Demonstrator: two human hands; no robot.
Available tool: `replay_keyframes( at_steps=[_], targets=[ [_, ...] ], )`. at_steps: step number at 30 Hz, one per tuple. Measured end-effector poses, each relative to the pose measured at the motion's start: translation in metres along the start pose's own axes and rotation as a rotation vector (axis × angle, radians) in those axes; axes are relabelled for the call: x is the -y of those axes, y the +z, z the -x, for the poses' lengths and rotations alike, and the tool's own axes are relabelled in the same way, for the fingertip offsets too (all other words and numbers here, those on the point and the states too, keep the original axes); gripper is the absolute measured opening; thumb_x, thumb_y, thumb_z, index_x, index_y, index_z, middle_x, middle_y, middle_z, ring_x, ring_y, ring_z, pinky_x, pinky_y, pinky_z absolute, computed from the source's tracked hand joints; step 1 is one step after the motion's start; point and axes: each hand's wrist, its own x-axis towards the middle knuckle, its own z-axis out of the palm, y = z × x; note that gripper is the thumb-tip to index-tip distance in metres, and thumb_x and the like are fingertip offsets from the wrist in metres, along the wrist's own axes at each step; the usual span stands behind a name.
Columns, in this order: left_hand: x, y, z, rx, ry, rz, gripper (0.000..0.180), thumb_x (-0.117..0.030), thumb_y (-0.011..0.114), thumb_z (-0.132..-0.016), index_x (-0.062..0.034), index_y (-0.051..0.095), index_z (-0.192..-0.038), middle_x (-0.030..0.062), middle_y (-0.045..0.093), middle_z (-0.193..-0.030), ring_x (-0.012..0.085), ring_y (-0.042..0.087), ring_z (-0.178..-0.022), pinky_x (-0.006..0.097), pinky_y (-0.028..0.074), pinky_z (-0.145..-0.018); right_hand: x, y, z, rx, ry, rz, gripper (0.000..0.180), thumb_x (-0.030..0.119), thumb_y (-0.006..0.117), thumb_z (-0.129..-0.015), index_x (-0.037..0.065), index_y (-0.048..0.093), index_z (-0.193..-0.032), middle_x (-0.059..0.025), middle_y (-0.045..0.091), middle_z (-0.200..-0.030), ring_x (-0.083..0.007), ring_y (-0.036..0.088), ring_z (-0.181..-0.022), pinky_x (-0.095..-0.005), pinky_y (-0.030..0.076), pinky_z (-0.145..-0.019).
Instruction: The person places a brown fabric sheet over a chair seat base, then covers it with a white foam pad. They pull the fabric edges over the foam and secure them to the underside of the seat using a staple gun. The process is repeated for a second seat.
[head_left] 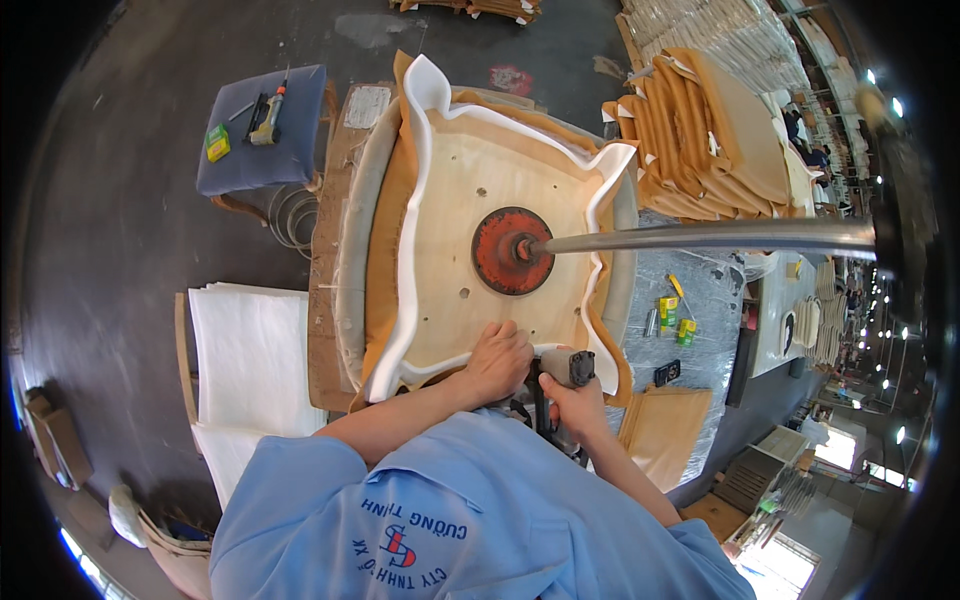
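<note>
A light wooden seat panel (450, 200) lies face up in front of me. White padding (412, 230) and a brown cover (385, 240) stand up loosely around its edges. A round red clamp plate (500, 265) on a metal rod (700, 238) presses on the panel's middle. My left hand (500, 362) is closed at the near edge, its curled fingers resting over the wood; what they pinch there is hidden. Just to its right, my right hand (578, 405) grips a grey staple gun (568, 367), with its nose close to the near edge.
A padded blue stool (255, 170) at the left bears another staple gun (266, 128) and a green-yellow box (217, 143). White sheets (250, 350) are stacked near left. Brown covers (700, 140) pile up far right. A plastic-wrapped table (650, 280) holds small boxes, a knife (678, 287) and a phone (667, 373).
</note>
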Motion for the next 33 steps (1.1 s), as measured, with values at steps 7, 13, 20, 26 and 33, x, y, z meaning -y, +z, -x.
replay_keyframes(
  at_steps=[7, 13, 20, 26, 33],
  targets=[
    [0.014, -0.065, 0.046, 0.307, -0.120, -0.160, 0.026, -0.033, 0.080, -0.090, -0.0086, 0.081, -0.101, 0.0111, 0.068, -0.113, 0.0320, 0.060, -0.116, 0.049, 0.043, -0.100, 0.005, -0.006, 0.001, -0.020, 0.029, -0.019, 0.062, 0.020, 0.085, -0.098, 0.009, 0.060, -0.153, -0.0040, 0.069, -0.088, -0.0113, 0.057, -0.051, -0.0303, 0.048, -0.044],
    [0.020, -0.107, 0.071, 0.478, -0.039, -0.278, 0.027, -0.034, 0.079, -0.093, -0.0084, 0.080, -0.100, 0.0130, 0.067, -0.115, 0.0330, 0.060, -0.117, 0.052, 0.043, -0.100, 0.002, -0.016, -0.009, -0.054, -0.023, 0.094, 0.041, 0.026, 0.089, -0.093, -0.001, 0.073, -0.120, -0.0058, 0.069, -0.078, -0.0142, 0.063, -0.052, -0.0325, 0.050, -0.045],
    [0.022, -0.091, 0.074, 0.414, 0.028, -0.182, 0.027, -0.034, 0.075, -0.098, -0.0081, 0.079, -0.098, 0.0155, 0.067, -0.111, 0.0357, 0.063, -0.112, 0.052, 0.044, -0.098, 0.003, -0.024, -0.012, -0.097, -0.063, 0.182, 0.043, 0.031, 0.091, -0.089, 0.000, 0.074, -0.113, -0.0069, 0.070, -0.076, -0.0154, 0.064, -0.053, -0.0337, 0.052, -0.046],
    [0.018, -0.075, 0.066, 0.293, 0.019, -0.108, 0.028, -0.035, 0.072, -0.102, -0.0091, 0.080, -0.096, 0.0147, 0.068, -0.109, 0.0351, 0.065, -0.108, 0.052, 0.044, -0.097, 0.006, -0.021, -0.009, -0.120, -0.040, 0.237, 0.045, 0.031, 0.092, -0.089, 0.000, 0.074, -0.117, -0.0067, 0.070, -0.079, -0.0151, 0.064, -0.053, -0.0334, 0.051, -0.047],
    [0.033, -0.065, 0.060, 0.169, 0.026, 0.054, 0.019, -0.026, 0.075, -0.098, -0.0118, 0.078, -0.085, 0.0064, 0.066, -0.095, 0.0312, 0.061, -0.101, 0.049, 0.042, -0.093, -0.007, -0.008, 0.022, -0.084, -0.149, -0.026, 0.068, 0.019, 0.087, -0.095, 0.012, 0.058, -0.156, -0.0033, 0.070, -0.088, -0.0118, 0.060, -0.055, -0.0312, 0.049, -0.048]
  ],
)
